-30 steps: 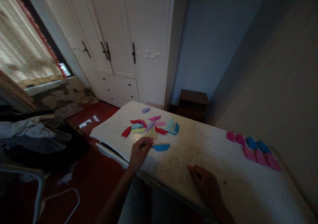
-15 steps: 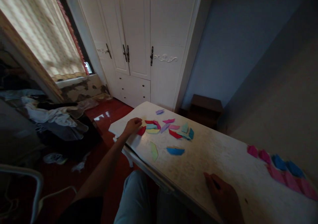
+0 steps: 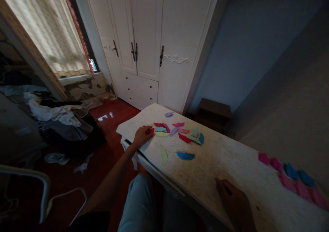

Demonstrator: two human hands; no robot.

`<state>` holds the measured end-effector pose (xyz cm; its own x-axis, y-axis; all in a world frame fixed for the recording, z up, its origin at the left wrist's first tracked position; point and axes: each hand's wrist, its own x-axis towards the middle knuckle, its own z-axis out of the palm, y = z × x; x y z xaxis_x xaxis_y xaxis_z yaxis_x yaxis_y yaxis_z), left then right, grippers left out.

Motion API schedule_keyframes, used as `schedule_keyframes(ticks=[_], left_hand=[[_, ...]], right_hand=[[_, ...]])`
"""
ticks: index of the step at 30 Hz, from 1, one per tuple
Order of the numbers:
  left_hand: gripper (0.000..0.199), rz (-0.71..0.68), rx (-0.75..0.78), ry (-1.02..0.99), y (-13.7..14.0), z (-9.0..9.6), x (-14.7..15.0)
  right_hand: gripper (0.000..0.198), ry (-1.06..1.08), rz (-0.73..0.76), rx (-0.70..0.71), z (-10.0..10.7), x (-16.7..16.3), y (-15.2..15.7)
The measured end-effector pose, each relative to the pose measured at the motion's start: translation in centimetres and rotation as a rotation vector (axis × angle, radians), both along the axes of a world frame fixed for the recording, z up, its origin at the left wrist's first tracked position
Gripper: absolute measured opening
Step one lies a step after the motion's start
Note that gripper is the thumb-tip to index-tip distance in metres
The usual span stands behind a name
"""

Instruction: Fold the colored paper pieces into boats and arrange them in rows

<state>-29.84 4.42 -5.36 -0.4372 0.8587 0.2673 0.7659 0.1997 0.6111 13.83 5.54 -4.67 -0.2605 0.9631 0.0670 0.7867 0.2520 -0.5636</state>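
Note:
At the far left end of the table, my left hand (image 3: 143,136) has its fingers closed on a red folded paper boat (image 3: 150,131). Beside it lie a yellow boat (image 3: 161,134), a light blue boat (image 3: 160,129) and a second red one (image 3: 157,124). A pale green boat (image 3: 163,154) and a blue boat (image 3: 185,155) lie nearer the front edge. My right hand (image 3: 235,201) rests at the table's near side, fingers curled in with nothing visible in them.
More folded boats, purple (image 3: 169,114), pink (image 3: 184,131) and teal (image 3: 201,138), are scattered on the white table (image 3: 218,153). A row of pink and blue boats (image 3: 290,172) stands at the right. Behind are a white wardrobe (image 3: 146,36) and a brown cabinet (image 3: 214,108).
My left hand has come down and right onto the red boat and closed on it. My right hand stays curled in place. The view has shifted slightly.

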Motion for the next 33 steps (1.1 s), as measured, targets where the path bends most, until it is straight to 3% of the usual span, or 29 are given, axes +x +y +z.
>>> schedule_keyframes(ticks=[12,23,30,33], left_hand=[[0.041,0.184,0.075,-0.017,-1.6,-0.7,1.4],[0.051,0.177,0.037,-0.080,-2.5,0.1,1.4],[0.048,0.208,0.024,-0.075,-0.8,0.5,-0.1],[0.040,0.175,0.017,0.040,0.5,1.2,-0.9]], right_hand=[[0.065,-0.003,0.023,0.022,-0.1,0.2,0.1],[0.065,0.020,0.017,0.041,0.0,0.1,0.0],[0.065,0.043,0.056,0.032,0.0,0.3,0.0],[0.063,0.059,0.055,0.029,-0.1,0.5,0.1]])
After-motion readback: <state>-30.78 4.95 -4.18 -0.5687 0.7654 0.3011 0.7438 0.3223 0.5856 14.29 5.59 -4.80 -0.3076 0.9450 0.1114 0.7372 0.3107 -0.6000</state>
